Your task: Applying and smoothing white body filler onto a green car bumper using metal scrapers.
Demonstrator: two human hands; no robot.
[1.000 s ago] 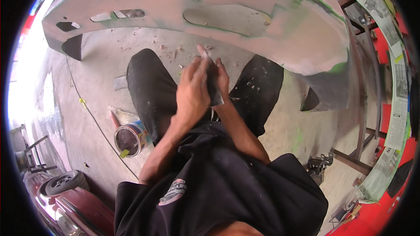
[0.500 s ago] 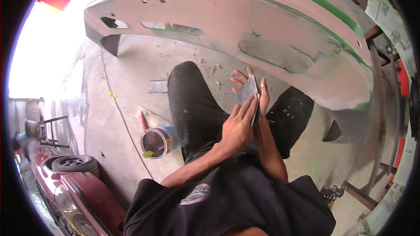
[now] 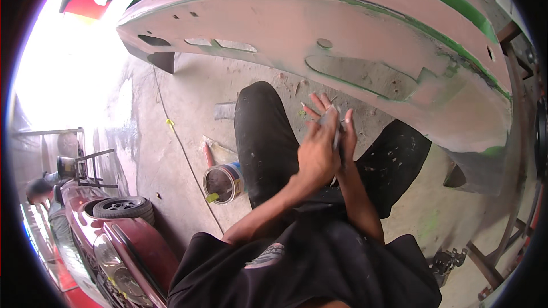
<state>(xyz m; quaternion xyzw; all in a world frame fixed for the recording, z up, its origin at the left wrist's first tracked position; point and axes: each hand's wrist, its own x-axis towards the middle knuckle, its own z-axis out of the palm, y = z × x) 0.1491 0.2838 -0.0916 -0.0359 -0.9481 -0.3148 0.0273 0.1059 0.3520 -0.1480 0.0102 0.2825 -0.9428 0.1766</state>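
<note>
In front of my lap, between my spread knees, my two hands meet around a thin grey sheet that looks like sandpaper [image 3: 338, 114]. My left hand [image 3: 317, 157] is pressed over it from the left, fingers together and pointing away from me. Behind it, my right hand [image 3: 349, 140] backs the sheet, thumb up and fingertips showing past the left fingers. Most of the sheet is hidden between the hands. Just beyond them curves a large car bumper [image 3: 365, 28], pinkish with green patches and several cut-out openings; neither hand touches it.
Left of my knee stands an open tin [image 3: 238, 178] with a yellow-green piece [image 3: 212, 198] at its rim. A red-handled tool [image 3: 209, 154] and a grey flat piece [image 3: 225, 110] lie nearby. A reddish car [image 3: 137, 245] bears a wheel [image 3: 123, 208]; a person [image 3: 40, 191] is beyond. Metal stand at right [image 3: 485, 262].
My left hand has come up and closed over the sheet, whose grey face showed more before. The whole view has shifted slightly, so the bumper and floor things appear farther right.
</note>
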